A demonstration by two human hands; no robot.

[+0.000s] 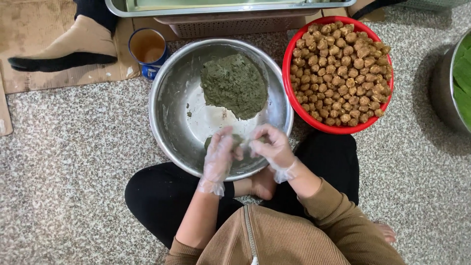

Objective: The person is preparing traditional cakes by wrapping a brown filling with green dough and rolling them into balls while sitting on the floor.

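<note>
Both hands wear thin clear gloves. The left hand (219, 149) and right hand (271, 145) pinch a small piece of green dough (239, 141) together, low over the near side of the big metal bowl (169, 98), so crumbs fall inside. The big dough lump (235, 84) sits further back in this bowl, and a red bowl of brown balls (337, 73) stands just beside it.

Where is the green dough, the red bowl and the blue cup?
green dough (234, 84), head view, middle of the lump.
red bowl (286, 64), head view, left rim.
blue cup (148, 72), head view, front wall.
</note>
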